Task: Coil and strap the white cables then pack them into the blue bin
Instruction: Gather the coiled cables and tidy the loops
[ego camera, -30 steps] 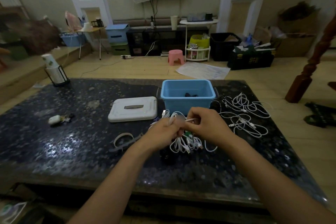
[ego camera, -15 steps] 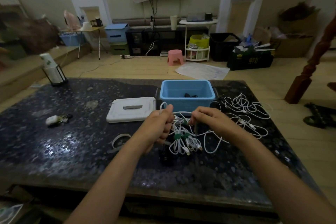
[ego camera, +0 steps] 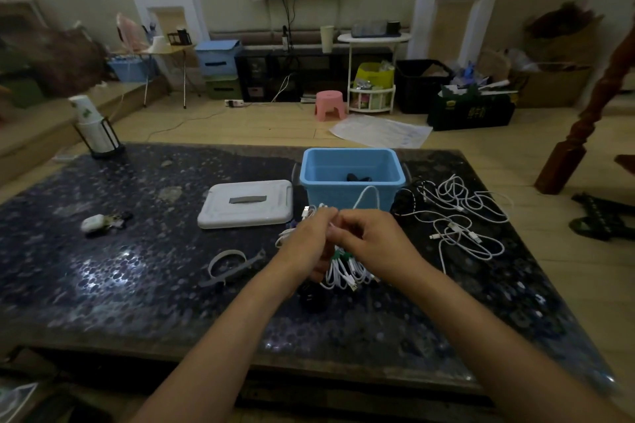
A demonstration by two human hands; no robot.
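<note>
My left hand (ego camera: 309,240) and my right hand (ego camera: 371,240) meet just in front of the blue bin (ego camera: 350,197), both pinching a white cable (ego camera: 367,194) whose loop arches up against the bin's front wall. Its USB plug sticks out to the left of my left hand. Below my hands lies a bundle of coiled white cables (ego camera: 343,273) with green straps. A pile of loose white cables (ego camera: 460,220) is spread on the table to the right of the bin. Something dark lies inside the bin.
The bin's white lid (ego camera: 245,204) lies flat left of the bin. A grey strap (ego camera: 230,264) lies left of my forearm. A small white case with keys (ego camera: 99,221) sits far left. A cup holder (ego camera: 96,129) stands at the table's far left corner.
My hands, which had been pulled apart along the cable, have come back together near the bin. A loop of cable now arches up in front of the bin.
</note>
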